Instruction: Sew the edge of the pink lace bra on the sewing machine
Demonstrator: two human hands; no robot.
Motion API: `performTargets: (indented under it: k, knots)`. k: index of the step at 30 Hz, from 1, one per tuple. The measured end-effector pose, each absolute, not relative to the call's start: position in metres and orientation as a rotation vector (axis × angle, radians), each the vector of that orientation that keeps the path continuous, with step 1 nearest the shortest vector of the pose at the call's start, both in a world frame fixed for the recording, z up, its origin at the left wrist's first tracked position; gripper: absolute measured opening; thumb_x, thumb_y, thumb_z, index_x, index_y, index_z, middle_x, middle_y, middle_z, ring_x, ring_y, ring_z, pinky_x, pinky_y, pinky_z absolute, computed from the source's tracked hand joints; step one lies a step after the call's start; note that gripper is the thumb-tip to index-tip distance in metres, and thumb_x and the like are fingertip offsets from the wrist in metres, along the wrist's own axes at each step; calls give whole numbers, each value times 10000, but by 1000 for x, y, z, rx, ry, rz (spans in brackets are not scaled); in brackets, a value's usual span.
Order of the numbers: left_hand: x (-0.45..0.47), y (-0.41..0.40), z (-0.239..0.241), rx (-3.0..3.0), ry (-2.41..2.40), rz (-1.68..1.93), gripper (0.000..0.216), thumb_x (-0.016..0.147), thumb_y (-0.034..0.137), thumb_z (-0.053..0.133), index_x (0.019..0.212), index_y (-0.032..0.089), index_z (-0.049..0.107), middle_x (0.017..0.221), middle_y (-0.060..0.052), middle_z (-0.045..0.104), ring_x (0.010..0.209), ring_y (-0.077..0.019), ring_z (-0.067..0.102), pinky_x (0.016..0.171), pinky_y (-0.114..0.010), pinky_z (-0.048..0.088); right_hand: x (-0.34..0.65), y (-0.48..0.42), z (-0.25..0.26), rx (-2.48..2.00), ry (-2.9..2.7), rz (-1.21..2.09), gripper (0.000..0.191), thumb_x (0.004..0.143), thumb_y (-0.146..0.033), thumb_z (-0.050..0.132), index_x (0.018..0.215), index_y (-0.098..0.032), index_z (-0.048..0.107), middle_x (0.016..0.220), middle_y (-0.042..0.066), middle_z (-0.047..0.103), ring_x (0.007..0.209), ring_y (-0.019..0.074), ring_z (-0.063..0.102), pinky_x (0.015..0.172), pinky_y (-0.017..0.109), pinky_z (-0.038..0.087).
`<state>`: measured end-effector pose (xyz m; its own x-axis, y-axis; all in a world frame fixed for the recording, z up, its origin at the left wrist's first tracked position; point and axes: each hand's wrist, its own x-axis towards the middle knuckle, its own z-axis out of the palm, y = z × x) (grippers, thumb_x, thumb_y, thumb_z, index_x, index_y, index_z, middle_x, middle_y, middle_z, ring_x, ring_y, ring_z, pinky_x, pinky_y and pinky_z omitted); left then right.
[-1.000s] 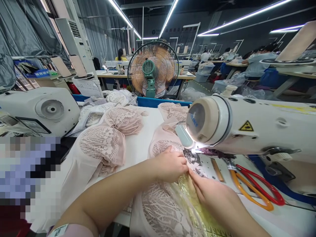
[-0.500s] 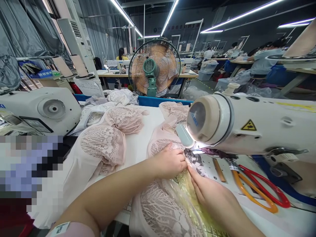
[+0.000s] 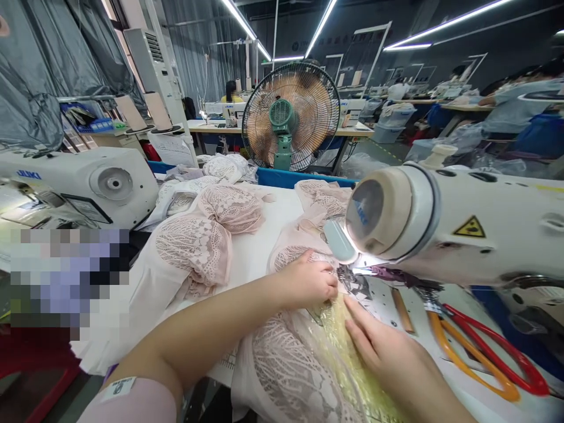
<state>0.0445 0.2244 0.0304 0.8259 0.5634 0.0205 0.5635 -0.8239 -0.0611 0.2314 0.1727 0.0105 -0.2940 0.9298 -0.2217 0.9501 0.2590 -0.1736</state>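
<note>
By the machine [image 3: 392,214], the left hand [image 3: 311,283] curls, any pinch hidden from me, while the right hand's [image 3: 390,346] fingers lie slightly spread, seemingly steadying yellow film [image 3: 333,338].

Showing rough, openwork lace on the near pink garment [image 3: 291,370]; glinting as crinkled, glossy film along the yellow sheet [image 3: 339,335]; looking like smooth plastic on the orange-and-red handles [image 3: 538,383] at right, matt wood on the short stick [image 3: 402,311].

The head camera looks forward and down over the close worktable [image 3: 278,216].
</note>
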Motion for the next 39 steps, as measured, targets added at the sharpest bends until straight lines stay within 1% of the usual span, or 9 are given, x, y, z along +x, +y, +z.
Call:
performTargets:
  k: [3,9,13,17,21,25,34,36,39]
  knots:
    - [44,227,30,-2904,-862,-10,220,895,140,464,950,193,670,1162,-45,625,1165,-232,449,1030,-565,275,223,176,16,1841,2314,-366,541,935,-372,180,1442,-217,286,666,53,707,596,259,656,522,341,470]
    - [58,199,36,-2788,-805,-158,293,876,104,401,847,129,692,1027,-116,649,1132,-269,482,959,-475,376,217,180,18,1837,2359,-342,493,920,-338,233,1356,-223,432,720,86,726,619,279,669,523,357,463]
    - [75,169,33,-2858,-1041,-69,308,836,123,398,1004,30,639,1079,-189,610,943,-236,573,789,-341,469,219,180,19,1801,2409,-361,432,866,-266,342,1249,-213,534,760,68,732,621,245,663,523,320,458]
    - [75,169,19,-2793,-1226,-75,468,864,190,421,1258,-62,440,1251,-236,518,1116,-272,505,940,-360,399,219,177,18,1820,2416,-297,499,905,-271,289,1392,-227,385,814,86,739,671,263,683,521,327,446]
    - [67,183,15,-2789,-1301,-54,516,948,380,304,1289,19,446,1316,-171,490,1182,-245,460,972,-342,378,221,175,14,1794,2433,-244,515,912,-248,274,1419,-195,344,616,74,700,573,273,668,464,328,402]
    - [62,191,20,-2842,-1368,32,549,933,459,308,1309,82,439,1340,-118,465,1174,-240,457,959,-346,396,224,175,13,1769,2461,-242,518,924,-263,251,1427,-168,325,569,67,683,545,269,660,450,322,410]
    - [51,207,28,-2947,-1240,92,494,924,441,326,1302,138,426,1299,-112,476,1053,-245,532,814,-366,461,235,178,11,1798,2439,-529,530,919,-373,231,1417,-233,349,854,73,746,689,255,689,550,333,516]
    - [50,209,28,-2950,-1206,68,477,922,438,338,1280,142,447,1270,-113,496,1020,-239,544,791,-351,463,243,180,8,1766,2470,-645,541,910,-404,244,1407,-234,370,992,79,730,799,257,692,621,347,541]
    - [49,211,27,-2948,-1181,61,462,919,442,356,1265,154,460,1254,-103,504,1001,-235,551,768,-342,464,257,182,5,1733,2610,-935,539,882,-454,305,1307,-203,522,1215,62,632,1089,254,602,838,345,523]
